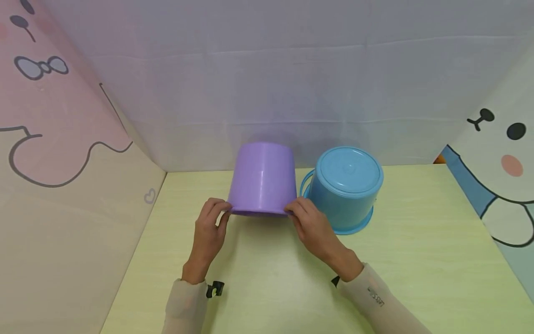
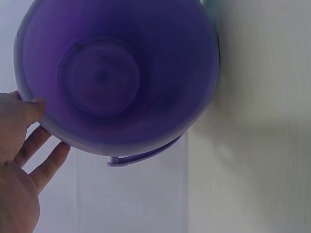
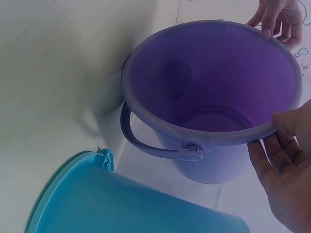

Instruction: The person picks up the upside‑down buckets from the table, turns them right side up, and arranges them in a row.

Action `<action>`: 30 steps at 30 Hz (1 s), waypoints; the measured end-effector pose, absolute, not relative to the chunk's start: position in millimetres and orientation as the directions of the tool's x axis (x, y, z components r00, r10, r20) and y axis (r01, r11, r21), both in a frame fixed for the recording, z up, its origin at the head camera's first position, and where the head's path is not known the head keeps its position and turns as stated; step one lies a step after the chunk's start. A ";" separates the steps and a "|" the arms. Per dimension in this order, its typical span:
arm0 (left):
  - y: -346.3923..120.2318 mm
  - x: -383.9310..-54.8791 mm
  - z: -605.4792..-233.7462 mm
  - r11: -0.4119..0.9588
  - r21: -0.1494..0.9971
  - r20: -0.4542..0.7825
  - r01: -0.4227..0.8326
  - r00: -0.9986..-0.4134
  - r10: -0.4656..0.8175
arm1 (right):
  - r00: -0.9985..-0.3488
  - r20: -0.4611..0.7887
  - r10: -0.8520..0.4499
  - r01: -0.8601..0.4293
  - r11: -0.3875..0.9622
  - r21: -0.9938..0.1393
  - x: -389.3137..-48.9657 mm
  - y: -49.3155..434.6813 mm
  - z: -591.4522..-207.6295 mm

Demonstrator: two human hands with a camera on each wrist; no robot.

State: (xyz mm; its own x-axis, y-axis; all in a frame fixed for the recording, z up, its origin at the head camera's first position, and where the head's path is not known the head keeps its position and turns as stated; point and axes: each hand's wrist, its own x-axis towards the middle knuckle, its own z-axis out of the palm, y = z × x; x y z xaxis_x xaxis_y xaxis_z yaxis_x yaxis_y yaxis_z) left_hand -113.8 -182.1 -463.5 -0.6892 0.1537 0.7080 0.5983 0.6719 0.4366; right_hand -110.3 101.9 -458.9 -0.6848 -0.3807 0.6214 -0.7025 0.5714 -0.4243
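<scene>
A purple bucket [image 1: 263,176] is tipped on its side at the back of the table, its open mouth facing me. My left hand [image 1: 208,229] pinches the rim at the left, thumb inside and fingers outside in the left wrist view. On the opposite side of the rim, my right hand [image 1: 314,229] pinches it the same way, as the right wrist view shows. The bucket's purple handle [image 3: 160,151] hangs outside the rim. Whether its lower rim touches the table, I cannot tell. Just right of it, a blue bucket [image 1: 349,171] stands upside down, base up.
The pale wooden table [image 1: 417,241] meets a whitish cloth wall [image 1: 267,83] close behind both buckets. The blue bucket's handle [image 1: 305,182] sticks out toward the purple bucket. Cartoon-printed panels border the left [image 1: 66,208] and right [image 1: 492,176] sides.
</scene>
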 end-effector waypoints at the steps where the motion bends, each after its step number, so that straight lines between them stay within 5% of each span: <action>1: -181.8 -114.1 -462.9 0.673 0.437 0.709 0.597 -0.689 0.151 | -0.685 0.623 -0.378 -0.703 0.568 -0.428 -110.4 101.9 -458.3; 30: -177.6 -121.3 -455.6 0.666 0.434 0.742 0.606 -0.660 0.117 | -0.716 0.619 -0.323 -0.680 0.526 -0.511 -110.5 100.1 -452.8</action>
State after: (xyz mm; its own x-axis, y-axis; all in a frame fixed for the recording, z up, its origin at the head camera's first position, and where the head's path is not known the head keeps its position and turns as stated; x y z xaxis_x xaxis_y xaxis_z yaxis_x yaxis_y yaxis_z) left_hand -121.3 -177.6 -455.6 -0.6598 0.1167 0.7423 0.6063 0.6663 0.4341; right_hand -110.5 100.1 -452.8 -0.7157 -0.3232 0.6192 -0.6798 0.5256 -0.5115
